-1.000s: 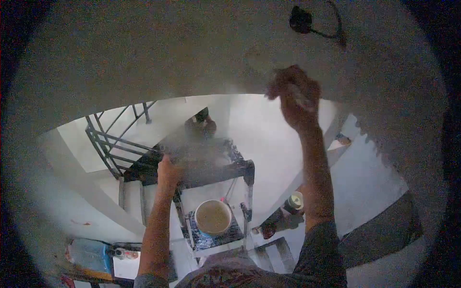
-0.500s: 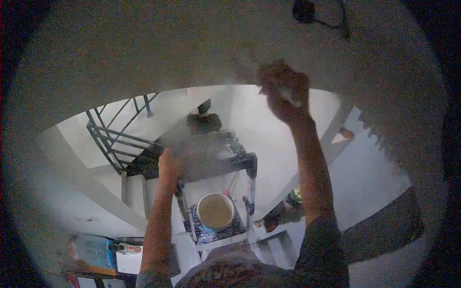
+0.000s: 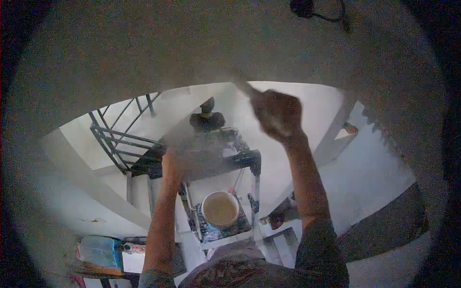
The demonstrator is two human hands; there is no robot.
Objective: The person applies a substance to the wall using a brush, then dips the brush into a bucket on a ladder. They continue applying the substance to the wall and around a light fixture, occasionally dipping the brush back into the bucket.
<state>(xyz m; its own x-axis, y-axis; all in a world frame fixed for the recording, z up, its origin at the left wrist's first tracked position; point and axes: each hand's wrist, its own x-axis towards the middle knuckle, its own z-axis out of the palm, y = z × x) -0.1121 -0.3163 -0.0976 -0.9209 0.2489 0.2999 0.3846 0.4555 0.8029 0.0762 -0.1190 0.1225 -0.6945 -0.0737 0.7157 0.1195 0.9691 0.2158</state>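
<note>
My right hand (image 3: 278,114) is raised close under the grey overhead surface (image 3: 158,53), its fingers closed around a narrow hand tool (image 3: 244,86). The tool points up and left toward that surface; blur hides its kind. Lower down, my left hand (image 3: 171,164) is closed at the left end of the top rail (image 3: 230,164) of a stepladder. Haze partly covers its fingers. Below the rail, a white bucket (image 3: 220,209) holding a beige mixture stands on the ladder's splattered platform (image 3: 216,234), between my two forearms.
Dark stair railings (image 3: 122,139) stand at the left. Beyond the ladder, a person (image 3: 207,119) in dark clothing is lower down. A blue-and-clear container (image 3: 101,252) sits at the lower left. A dark cable fitting (image 3: 302,7) hangs from the overhead surface.
My right hand has moved down and slightly left, and the tool now shows against the surface's edge. My left hand stays at the rail. The view has shifted slightly.
</note>
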